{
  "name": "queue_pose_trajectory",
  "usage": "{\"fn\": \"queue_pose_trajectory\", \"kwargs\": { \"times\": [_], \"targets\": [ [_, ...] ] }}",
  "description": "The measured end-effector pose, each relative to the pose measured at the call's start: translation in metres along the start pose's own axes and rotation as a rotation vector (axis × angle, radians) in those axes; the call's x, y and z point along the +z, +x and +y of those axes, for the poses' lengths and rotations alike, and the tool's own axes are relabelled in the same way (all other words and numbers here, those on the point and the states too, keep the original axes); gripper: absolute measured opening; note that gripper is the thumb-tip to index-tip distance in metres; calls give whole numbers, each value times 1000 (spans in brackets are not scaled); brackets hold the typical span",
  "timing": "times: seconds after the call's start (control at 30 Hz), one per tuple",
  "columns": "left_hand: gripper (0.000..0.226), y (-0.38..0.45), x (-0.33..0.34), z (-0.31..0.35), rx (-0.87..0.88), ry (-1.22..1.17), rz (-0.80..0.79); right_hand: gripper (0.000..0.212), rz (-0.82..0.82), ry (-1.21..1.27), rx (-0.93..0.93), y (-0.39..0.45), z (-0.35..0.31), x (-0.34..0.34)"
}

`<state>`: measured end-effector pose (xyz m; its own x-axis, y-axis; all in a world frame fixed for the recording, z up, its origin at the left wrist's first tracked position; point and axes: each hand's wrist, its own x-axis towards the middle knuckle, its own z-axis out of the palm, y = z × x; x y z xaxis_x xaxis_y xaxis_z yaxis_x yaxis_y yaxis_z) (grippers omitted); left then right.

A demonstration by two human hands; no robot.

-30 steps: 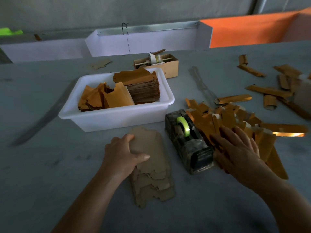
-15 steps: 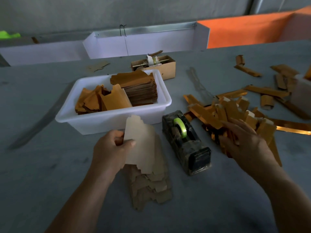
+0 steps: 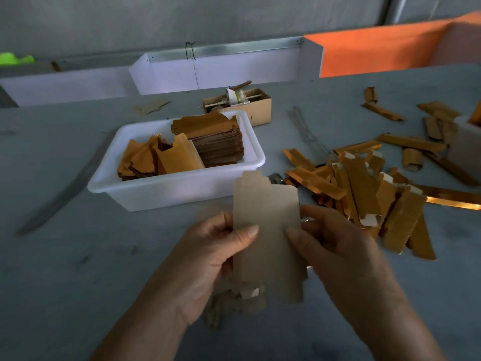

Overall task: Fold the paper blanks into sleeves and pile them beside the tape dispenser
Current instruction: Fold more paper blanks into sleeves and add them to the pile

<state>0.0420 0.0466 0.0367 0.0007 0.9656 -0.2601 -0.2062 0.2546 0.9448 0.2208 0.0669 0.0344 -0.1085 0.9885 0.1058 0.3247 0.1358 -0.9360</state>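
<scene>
We hold one flat brown blank [image 3: 268, 230] up above the table [image 3: 65, 269], over the stack [image 3: 234, 300] of blanks. Our left hand [image 3: 208, 259] pinches its left edge and our right hand [image 3: 335, 251] pinches its right edge. The blank is thin card with notched ends. The shiny gold sleeves [image 3: 364, 194] lie heaped to the right. The white tub [image 3: 161, 188] sits behind. Bare grey table lies to our left.

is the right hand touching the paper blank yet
Touching. The head view shows the right hand pinching the paper blank at its right edge, thumb on its face; the left hand grips the opposite edge.
</scene>
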Motion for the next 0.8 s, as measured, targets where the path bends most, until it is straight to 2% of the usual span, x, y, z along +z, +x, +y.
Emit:
{"fn": "queue_pose_trajectory", "kwargs": {
  "times": [0.07, 0.23, 0.3, 0.4, 0.57, 0.67, 0.8],
  "targets": [
    [33, -2, 4, 0, 25, 100, -14, 19, -20, 104, 42, -2, 0, 6],
    [42, -5, 18, -1, 92, 233, 89, 15, -56, 251, 99, -5, 4, 7],
    [39, -4, 21, -4, 84, 230, 123, 14, -76, 231, 102, -7, 5, 7],
    [23, -3, 23, -6, 90, 236, 172, 12, -73, 133, 73, -8, 7, 6],
    [13, -3, 25, -7, 114, 220, 208, 6, 14, -26, -14, -12, 2, 8],
    [11, -3, 28, -8, 150, 244, 244, 15, 54, -2, -51, -17, -6, 11],
    [7, -8, 35, -9, 177, 286, 256, 25, -29, 107, -89, -20, -11, 18]
  ]
}}
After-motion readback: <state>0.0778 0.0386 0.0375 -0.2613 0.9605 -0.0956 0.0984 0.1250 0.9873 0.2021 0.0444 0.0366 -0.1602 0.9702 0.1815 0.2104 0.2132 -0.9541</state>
